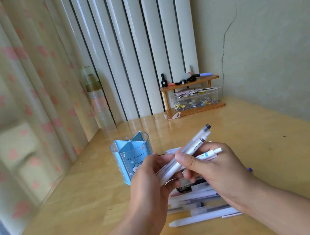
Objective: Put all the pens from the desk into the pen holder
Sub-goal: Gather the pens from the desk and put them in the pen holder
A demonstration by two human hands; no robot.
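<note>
A blue and clear pen holder [129,149] with divided compartments stands on the desk, left of my hands; its compartments look empty. Above the desk, my left hand [153,178] and my right hand [215,166] both grip a bundle of white pens [191,148] that slants up to the right, tips toward the left hand. Several more white and translucent pens [198,207] lie in a heap on the desk under my right wrist. One long white pen [198,219] lies at the near edge of that heap.
A small wooden shelf [192,95] with a clear box of clips and small items stands at the back by the radiator. A clear bottle [97,99] stands at the back left by the curtain. The wooden desk [84,214] meets the wall on the right.
</note>
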